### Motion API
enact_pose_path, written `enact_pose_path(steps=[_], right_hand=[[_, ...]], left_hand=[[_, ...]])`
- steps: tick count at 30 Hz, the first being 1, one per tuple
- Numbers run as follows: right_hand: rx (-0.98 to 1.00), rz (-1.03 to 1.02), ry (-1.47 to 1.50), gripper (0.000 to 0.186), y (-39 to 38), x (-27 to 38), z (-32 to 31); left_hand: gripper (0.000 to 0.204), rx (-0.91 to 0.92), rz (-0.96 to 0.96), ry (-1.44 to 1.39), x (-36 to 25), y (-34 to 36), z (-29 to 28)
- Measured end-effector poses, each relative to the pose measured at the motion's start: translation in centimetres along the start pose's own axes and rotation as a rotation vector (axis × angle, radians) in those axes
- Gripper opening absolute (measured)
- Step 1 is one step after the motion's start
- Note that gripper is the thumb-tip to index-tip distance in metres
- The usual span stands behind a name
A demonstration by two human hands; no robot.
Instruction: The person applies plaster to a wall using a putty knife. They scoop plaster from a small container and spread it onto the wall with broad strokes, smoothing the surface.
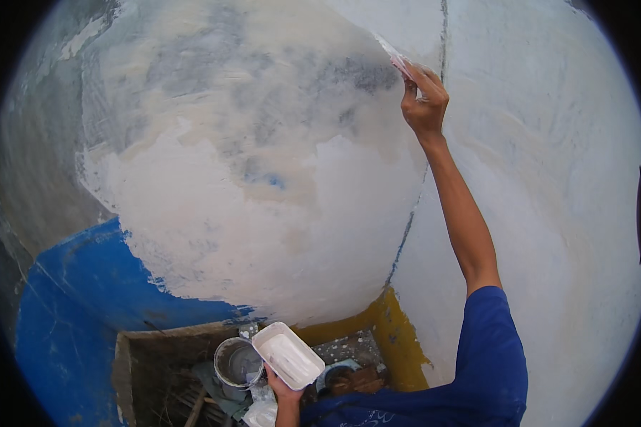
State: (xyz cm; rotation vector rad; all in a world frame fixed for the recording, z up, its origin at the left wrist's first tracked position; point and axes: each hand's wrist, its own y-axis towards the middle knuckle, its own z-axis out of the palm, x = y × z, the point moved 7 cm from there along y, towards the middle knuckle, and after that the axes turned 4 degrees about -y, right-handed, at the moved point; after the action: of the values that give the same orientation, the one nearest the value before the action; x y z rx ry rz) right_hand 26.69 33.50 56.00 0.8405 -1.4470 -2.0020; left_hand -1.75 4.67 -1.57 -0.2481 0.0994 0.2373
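High on the wall (263, 235), close to the corner line, my right hand (427, 103) pinches a putty knife (399, 62) whose whitish blade points up and left at the plaster. Whether the blade edge touches the wall is hard to make out. Low down, my left hand (283, 388) grips a white rectangular tray (267, 332) by its side, fingers partly hidden beneath it. White paste coats the tray's inside. Around the hand-held knife the wall is smeared with white and cream filler over darker grey patches.
Beside the tray stands a round bucket (221, 370) with grey residue. A concrete-edged bay (123, 370) holds sticks and rubble. Blue paint (71, 320) covers the lower left wall; a yellow band (392, 324) runs along the lower corner. A whitish adjoining wall (548, 178) rises at the right.
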Motion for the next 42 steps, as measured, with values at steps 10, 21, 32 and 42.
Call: enact_pose_path(steps=[10, 21, 32, 42], right_hand=[[0.194, -0.034, -0.036, 0.049, -3.5, 3.6, 2.6], [-0.006, 0.024, -0.2, 0.041, 2.1, -1.7, 1.3], [0.007, -0.033, -0.088, 0.04, 4.2, 1.3, 2.5], [0.251, -0.262, 0.047, 0.056, -1.2, 6.5, 4.7]], left_hand=[[0.068, -0.02, 0.013, -0.005, 0.3, -0.8, -0.1], [0.069, -0.009, 0.006, -0.05, 0.4, -0.6, -0.1], [0.067, -0.017, 0.031, -0.061, -0.3, -0.6, -0.4], [0.068, -0.009, 0.026, -0.084, -0.4, -0.6, -0.4]])
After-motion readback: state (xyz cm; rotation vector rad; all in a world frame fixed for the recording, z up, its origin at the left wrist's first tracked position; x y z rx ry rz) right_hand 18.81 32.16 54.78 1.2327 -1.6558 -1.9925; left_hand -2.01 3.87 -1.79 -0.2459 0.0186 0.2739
